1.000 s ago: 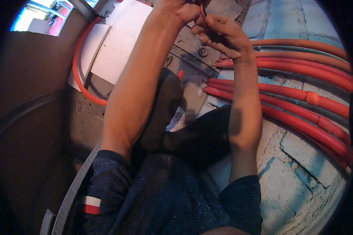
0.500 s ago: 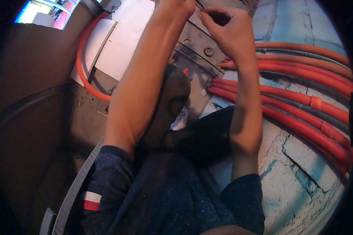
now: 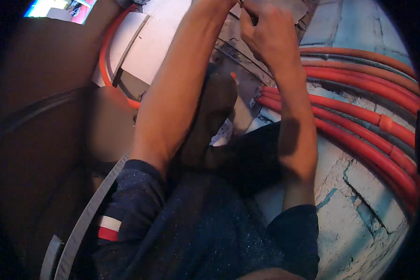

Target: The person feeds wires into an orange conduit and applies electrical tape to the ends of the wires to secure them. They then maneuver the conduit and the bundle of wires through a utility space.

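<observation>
Rough whitewashed block wall [image 3: 340, 214] backs smooth red pipes [image 3: 375, 116], frame right. Top centre, your right hand [image 3: 271, 35] and cropped left hand [image 3: 225, 3] flank a thin dark strand [image 3: 240, 3], perhaps steadying it; whether fingers clamp it, unclear.

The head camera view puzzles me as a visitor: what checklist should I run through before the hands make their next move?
1. Right hand in view: ok, mostly; its fingertips are near the top edge.
2. Left hand in view: not ok; the top edge cuts most of it off.
3. Thin dark thing by the right hand identified: cannot tell; only a sliver shows.
4. Dark sleeves back from the hands: ok; they end near the elbows.
5. Right forearm clear of the red pipes: cannot tell; it crosses in front of them in this view.
</observation>
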A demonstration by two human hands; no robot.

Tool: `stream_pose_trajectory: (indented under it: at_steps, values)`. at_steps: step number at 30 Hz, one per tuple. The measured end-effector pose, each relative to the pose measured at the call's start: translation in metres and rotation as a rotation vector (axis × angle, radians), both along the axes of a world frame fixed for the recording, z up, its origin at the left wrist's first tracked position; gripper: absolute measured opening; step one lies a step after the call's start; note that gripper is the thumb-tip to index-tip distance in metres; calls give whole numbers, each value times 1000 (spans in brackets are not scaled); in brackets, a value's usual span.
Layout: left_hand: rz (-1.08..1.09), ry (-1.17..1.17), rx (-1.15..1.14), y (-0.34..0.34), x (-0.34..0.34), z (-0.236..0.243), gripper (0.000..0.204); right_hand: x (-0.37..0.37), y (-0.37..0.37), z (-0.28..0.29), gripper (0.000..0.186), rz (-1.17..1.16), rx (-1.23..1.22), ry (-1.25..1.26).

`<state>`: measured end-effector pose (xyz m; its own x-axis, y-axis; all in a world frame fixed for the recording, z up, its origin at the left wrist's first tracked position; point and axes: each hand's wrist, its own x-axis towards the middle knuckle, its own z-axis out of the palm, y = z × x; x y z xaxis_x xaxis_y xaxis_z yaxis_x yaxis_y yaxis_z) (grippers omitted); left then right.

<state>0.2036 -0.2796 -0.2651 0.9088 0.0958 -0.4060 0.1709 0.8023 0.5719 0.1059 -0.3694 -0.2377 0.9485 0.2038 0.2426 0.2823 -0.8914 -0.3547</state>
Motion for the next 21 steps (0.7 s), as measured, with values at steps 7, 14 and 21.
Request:
stream_pose_trajectory:
  at_steps: [7,14,21]
  values:
    - [-187,-197,39,4,2,0,15,5,-20,13,24,12,543,471]
    - [-194,-240,168,-6,-16,14,19,15,-52,-26,17,-92,1020,807]
    - [-293,-269,227,-26,-17,21,21,54,-193,-173,21,-384,189,677]
